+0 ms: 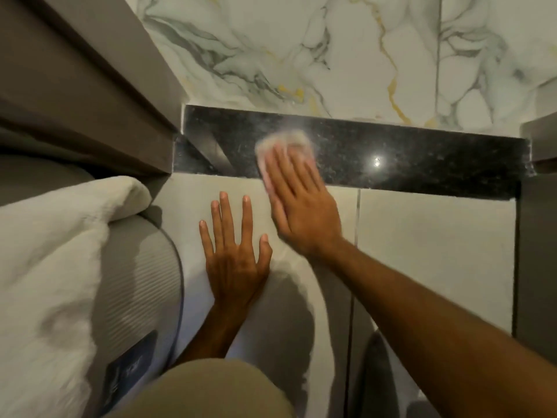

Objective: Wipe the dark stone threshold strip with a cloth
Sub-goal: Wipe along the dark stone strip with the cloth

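Observation:
The dark speckled stone threshold strip (407,159) runs across the floor between pale tiles and veined marble. My right hand (298,203) lies flat on a light pinkish cloth (281,144), pressing it onto the left-middle part of the strip; the cloth is blurred and mostly under my fingers. My left hand (233,251) rests flat on the pale floor tile just before the strip, fingers spread, holding nothing.
A mattress corner (141,276) with white bedding (51,251) crowds the left side. A brown door frame (90,95) stands at upper left, another frame (539,146) at the right end of the strip. White marble floor (331,55) lies beyond. My knee (211,390) is at the bottom.

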Available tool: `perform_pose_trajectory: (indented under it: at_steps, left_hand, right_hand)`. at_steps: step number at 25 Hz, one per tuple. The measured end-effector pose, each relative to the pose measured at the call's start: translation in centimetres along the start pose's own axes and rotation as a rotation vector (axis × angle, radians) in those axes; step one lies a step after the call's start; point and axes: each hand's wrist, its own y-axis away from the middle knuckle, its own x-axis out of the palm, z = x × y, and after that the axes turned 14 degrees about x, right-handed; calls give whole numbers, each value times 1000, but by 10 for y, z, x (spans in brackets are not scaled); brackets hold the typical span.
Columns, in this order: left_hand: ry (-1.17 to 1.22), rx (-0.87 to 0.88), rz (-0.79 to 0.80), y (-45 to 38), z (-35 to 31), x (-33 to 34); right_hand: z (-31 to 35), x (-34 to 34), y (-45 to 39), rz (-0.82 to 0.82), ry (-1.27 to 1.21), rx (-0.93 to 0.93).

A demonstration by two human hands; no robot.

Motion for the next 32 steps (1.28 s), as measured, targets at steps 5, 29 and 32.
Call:
perform_pose_trajectory:
  at_steps: [5, 29, 32]
  left_hand:
    - [55, -63, 14, 1, 9, -7]
    - [-38, -33, -80, 8, 6, 0]
    - [-1, -33, -94, 7, 8, 4]
  right_hand:
    - [-95, -23, 47, -4, 12, 61]
    - [43, -18, -35, 126, -182, 171]
    - [8, -11, 29, 56, -177, 156]
